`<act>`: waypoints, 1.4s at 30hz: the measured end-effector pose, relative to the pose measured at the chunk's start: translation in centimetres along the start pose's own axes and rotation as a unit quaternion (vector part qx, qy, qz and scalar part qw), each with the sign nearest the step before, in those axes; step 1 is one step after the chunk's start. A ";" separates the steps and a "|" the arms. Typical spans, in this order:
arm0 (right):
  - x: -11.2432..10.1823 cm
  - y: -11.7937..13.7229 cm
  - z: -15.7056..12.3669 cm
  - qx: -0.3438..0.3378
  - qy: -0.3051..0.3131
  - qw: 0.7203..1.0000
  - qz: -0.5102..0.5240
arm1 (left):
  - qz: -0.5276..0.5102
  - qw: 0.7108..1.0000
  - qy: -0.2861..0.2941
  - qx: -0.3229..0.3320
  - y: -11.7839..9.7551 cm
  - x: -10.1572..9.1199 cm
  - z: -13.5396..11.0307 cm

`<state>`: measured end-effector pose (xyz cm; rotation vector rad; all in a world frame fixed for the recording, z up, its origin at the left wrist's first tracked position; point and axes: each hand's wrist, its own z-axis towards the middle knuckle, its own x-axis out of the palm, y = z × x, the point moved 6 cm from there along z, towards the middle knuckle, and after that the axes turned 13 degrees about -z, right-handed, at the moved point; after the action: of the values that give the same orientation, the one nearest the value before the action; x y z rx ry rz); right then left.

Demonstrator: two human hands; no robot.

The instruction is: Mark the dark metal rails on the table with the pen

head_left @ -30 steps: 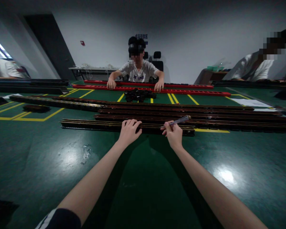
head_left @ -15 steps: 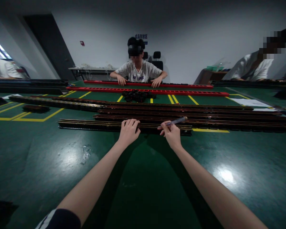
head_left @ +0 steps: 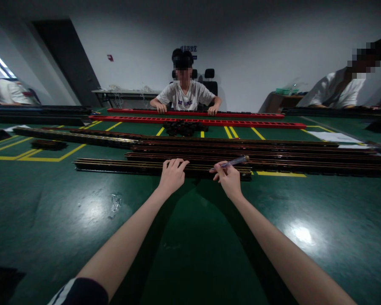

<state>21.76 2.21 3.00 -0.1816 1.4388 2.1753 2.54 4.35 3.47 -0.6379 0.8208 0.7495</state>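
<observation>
Head view: the person's left hand lies over the middle of a black rail, its fingers loosely spread and bent across the top; whether they clamp it cannot be told. The right hand is closed around a slender tool with a see-through handle, pinched like a pen, the handle sloping up to the right and the thin tip pointing left over the rail; whether the tip touches is too small to tell. This rail lies crosswise on the near side of the green counter, just in front of a row of dark rails that reaches to the right edge. A small dark bundle lies on the left, among yellow lines. Beyond the row, a heap of black parts sits near the middle, in front of two long red rails. On the far side, a co-worker in a pale shirt has both hands at the farther red one. White paper lies at the far right.
</observation>
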 end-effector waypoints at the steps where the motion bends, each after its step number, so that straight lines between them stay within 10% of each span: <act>1: 0.0 0.0 0.0 0.000 0.002 1.000 0.000 | 0.001 1.000 0.000 -0.001 0.0 0.0 0.0; 42: -0.5 0.2 -0.2 0.017 -0.034 0.999 0.002 | -0.033 0.999 -0.006 0.003 0.1 -0.4 0.1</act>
<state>22.03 1.83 3.25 -0.0933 1.4382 2.1380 2.26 4.34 3.81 -0.6517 0.7861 0.6910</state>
